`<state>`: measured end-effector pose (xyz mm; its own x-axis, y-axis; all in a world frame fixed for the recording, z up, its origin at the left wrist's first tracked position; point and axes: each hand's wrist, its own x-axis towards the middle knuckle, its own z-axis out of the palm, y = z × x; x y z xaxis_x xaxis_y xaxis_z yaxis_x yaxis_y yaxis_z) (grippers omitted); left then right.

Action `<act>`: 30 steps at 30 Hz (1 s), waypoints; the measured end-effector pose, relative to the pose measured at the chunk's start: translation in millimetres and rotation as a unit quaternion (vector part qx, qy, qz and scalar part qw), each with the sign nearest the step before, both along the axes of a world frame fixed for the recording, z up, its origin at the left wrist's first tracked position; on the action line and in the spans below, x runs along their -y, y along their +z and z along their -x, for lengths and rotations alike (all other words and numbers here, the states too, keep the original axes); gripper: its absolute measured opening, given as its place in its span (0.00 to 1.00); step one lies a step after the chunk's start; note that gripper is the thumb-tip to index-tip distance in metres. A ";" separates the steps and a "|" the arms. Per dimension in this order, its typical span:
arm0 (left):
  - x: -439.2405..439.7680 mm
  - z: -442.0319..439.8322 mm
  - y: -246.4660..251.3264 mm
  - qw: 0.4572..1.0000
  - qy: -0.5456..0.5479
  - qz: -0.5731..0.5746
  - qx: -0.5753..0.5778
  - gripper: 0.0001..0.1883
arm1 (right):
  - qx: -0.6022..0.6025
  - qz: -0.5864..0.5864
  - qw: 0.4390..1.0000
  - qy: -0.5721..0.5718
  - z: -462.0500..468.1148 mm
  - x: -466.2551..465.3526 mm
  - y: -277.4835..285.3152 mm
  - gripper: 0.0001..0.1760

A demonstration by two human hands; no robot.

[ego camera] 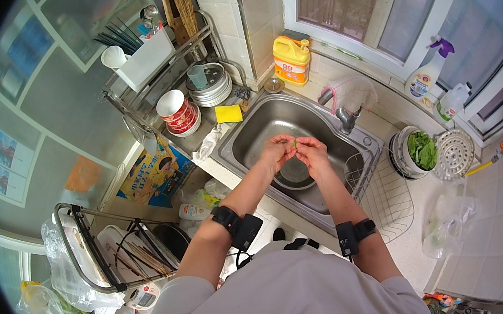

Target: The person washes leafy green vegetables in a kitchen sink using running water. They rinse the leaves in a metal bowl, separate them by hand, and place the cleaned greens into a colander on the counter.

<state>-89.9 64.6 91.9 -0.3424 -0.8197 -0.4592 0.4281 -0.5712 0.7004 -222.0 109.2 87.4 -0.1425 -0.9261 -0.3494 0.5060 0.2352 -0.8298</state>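
Both hands meet over a stainless steel sink [252,128], fingertips close together. Between them is a small green piece [295,144], perhaps a bit of vegetable, mostly hidden by the fingers. My left hand [278,152] pinches it from one side and my right hand [312,153] from the other. Below the hands a round metal basin [295,172] sits in the sink, partly covered by my wrists. A grey faucet [348,120] stands at the sink's back edge, beside a hanging mesh bag [352,91].
Right of the sink, a wire rack [389,205] lies near a bowl of green leaves [422,150] and a perforated steamer plate [455,153]. A yellow detergent jug [291,61] stands behind. Left are a yellow sponge [228,113], a white cloth [208,144], red bowls [182,117] and stacked plates [214,96].
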 end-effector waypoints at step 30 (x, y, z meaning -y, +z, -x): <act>34.9 3.0 -54.4 0.898 -0.038 0.214 0.382 0.02 | -0.104 -0.109 0.975 0.162 23.3 -25.0 -31.9 0.21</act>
